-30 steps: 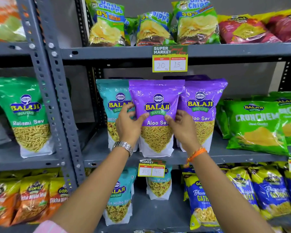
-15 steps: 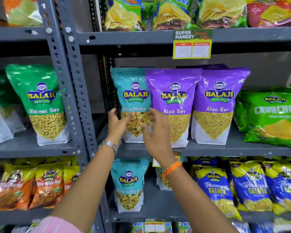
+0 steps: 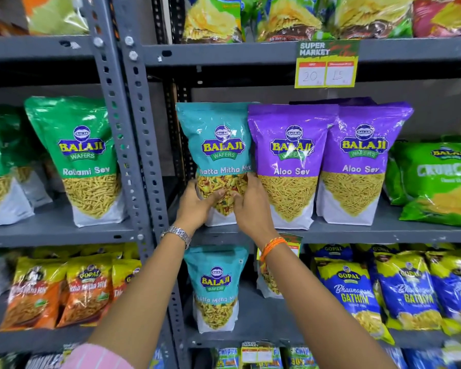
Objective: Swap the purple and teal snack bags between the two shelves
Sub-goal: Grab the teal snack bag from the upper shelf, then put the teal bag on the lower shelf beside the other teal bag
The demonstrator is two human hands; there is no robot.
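Note:
On the middle shelf (image 3: 357, 233) a teal snack bag (image 3: 218, 145) stands upright at the left end, with two purple snack bags (image 3: 290, 166) (image 3: 357, 166) to its right. My left hand (image 3: 197, 206) and my right hand (image 3: 250, 206) grip the lower part of this teal bag from both sides. On the lower shelf (image 3: 264, 334) another teal bag (image 3: 216, 286) stands upright below my wrists. A further bag behind my right forearm is mostly hidden.
A grey perforated upright (image 3: 139, 145) runs just left of the teal bags. Green Balaji bags (image 3: 83, 161) fill the left bay, a green Crunchem bag (image 3: 437, 182) lies right of the purple ones. Blue Gopal bags (image 3: 357, 294) crowd the lower right. A price tag (image 3: 325, 65) hangs from the top shelf.
Both hands left the purple bag, shifted left and now close on the teal bag on the middle shelf. The view dropped lower and moved closer.

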